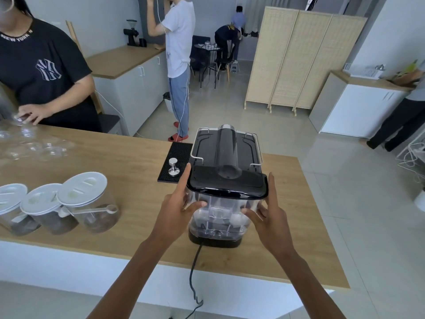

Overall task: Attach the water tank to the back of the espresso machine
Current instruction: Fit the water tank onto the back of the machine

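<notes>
**Tank held at both sides against the machine's back**

Nearest, a black cord [195, 268] hanging off the near edge of the surface [128, 236] and running up into the machine's base, so the back faces the wearer, which is likely why the work is done from this side. Just above the cord, two hands on the tank [220, 212]: left hand [174, 210] on its left wall, right hand [272, 217] on its right wall. Left fingers [185, 180] spread, index lying up along the lid's left edge, thumb pressed on the near clear face. Right fingers [271, 183] likewise spread, index pointing up beside the lid's right corner, thumb on the near face. A two-sided hold of this kind looks meant to keep the tank upright and square while lowering or pressing it home.

Tank: clear plastic, seemingly empty or nearly so, inner ribs and a tube showing through, capped by a glossy black lid [227, 183] with rounded corners. Bottom sitting on or just above the black base [216, 240]; whether fully seated, cannot tell. Lid close against the machine [226, 146] behind it.

Farther off, the machine's black top with a wire rail around it. To its left, touching nothing, a steel tamper [173, 166] standing on a black mat [176, 161]. Well apart at near left, three lidded jars [89, 203] of grounds.
</notes>
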{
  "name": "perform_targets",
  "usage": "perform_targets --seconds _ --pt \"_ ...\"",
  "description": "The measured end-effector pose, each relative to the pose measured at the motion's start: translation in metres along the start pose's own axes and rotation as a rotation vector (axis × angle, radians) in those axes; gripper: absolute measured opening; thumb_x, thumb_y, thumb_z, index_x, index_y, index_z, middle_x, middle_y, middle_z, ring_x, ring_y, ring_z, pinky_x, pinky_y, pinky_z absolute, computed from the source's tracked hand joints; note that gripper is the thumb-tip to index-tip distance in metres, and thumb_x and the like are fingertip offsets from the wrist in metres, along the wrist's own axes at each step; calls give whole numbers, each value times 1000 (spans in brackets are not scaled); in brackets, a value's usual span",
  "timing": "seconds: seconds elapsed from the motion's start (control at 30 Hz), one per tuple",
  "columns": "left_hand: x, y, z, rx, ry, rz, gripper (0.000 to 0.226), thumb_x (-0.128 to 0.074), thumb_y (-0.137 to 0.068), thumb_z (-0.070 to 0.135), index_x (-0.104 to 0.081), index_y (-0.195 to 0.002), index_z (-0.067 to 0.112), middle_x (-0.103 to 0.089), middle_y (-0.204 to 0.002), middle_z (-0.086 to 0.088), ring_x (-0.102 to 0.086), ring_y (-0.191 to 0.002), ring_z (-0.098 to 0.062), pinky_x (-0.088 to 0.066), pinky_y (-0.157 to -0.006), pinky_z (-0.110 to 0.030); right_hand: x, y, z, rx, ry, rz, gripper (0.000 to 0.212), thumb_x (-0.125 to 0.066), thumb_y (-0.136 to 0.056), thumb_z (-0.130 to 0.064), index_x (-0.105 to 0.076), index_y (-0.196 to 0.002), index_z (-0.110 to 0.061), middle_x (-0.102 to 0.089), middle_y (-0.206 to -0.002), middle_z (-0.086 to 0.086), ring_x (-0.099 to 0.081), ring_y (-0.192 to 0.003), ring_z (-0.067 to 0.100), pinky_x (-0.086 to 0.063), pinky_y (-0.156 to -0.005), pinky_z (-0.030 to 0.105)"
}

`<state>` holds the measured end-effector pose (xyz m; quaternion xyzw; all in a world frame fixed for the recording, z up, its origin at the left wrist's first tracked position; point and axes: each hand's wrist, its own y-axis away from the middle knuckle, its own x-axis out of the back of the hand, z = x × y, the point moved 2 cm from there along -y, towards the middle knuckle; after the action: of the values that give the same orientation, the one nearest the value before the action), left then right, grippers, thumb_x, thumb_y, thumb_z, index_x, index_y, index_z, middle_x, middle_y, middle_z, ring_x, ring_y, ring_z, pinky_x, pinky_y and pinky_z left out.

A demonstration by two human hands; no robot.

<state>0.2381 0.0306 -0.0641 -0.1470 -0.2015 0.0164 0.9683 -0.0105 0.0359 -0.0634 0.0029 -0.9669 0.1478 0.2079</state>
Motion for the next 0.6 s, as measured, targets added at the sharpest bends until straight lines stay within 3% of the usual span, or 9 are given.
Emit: perform_targets --seconds 0.1,0.17,0.23,0.3,0.4,0.53,0.6 --pt "2 -2 -5 5 35 8 96 -71 -89 33 -6 -160 37 -48 -105 6 -48 -94 -13 -38 -89 -30 -6 -1 1 -17 8 13 97 -63 -82 -55 4 -152 -54 -49 -123 -53 -52 -108 -25 -36 -90 -3" --pt "2 -4 -5 -2 39 14 94 -68 -89 38 -7 -160 36 -54 -99 3 -52 -88 -16 -42 -86 -31 -8 -3 3 -35 26 29 97 -63 -83 -55 5 -152 -54 -55 -117 -49 -58 -109 -16 -43 -86 0" --pt "1 -6 -4 2 10 24 91 -66 -91 38 -8 -160 36 -63 -89 -15 -59 -77 -33 -49 -76 -38 -9 -5 3 -37 53 40 97 -64 -83 -49 6 -151 -57 -53 -118 -51 -57 -110 -16 -43 -91 2" --pt "2 -6 -4 18 10 29 89 -67 -92 35 -10 -161 34 -66 -94 -23 -62 -82 -40 -52 -78 -48 -8 -5 2 -28 65 41 97 -64 -84 -46 6 -150 -59 -46 -124 -55 -52 -110 -24 -37 -100 8" --pt "0 -3 -5 1 56 32 89 -67 -92 35 -11 -161 32 -55 -95 0 -54 -86 -19 -44 -81 -33 -8 -5 2 -39 68 39 97 -65 -84 -42 4 -151 -55 -44 -127 -54 -49 -113 -25 -37 -105 18" --pt "0 -4 -6 8 38 26 88 -66 -92 36 -11 -161 30 -55 -93 0 -52 -84 -18 -43 -79 -32 -10 -4 5 -52 71 39 98 -64 -84 -41 4 -154 -50 -44 -125 -56 -49 -110 -26 -35 -100 8" --pt "0 -3 -6 29 -10 12 89 -64 -92 41 -10 -161 30 -63 -87 -11 -58 -74 -30 -50 -73 -41 -13 -2 7 -55 72 42 97 -64 -85 -40 4 -154 -49 -42 -126 -57 -48 -110 -28 -33 -99 2"
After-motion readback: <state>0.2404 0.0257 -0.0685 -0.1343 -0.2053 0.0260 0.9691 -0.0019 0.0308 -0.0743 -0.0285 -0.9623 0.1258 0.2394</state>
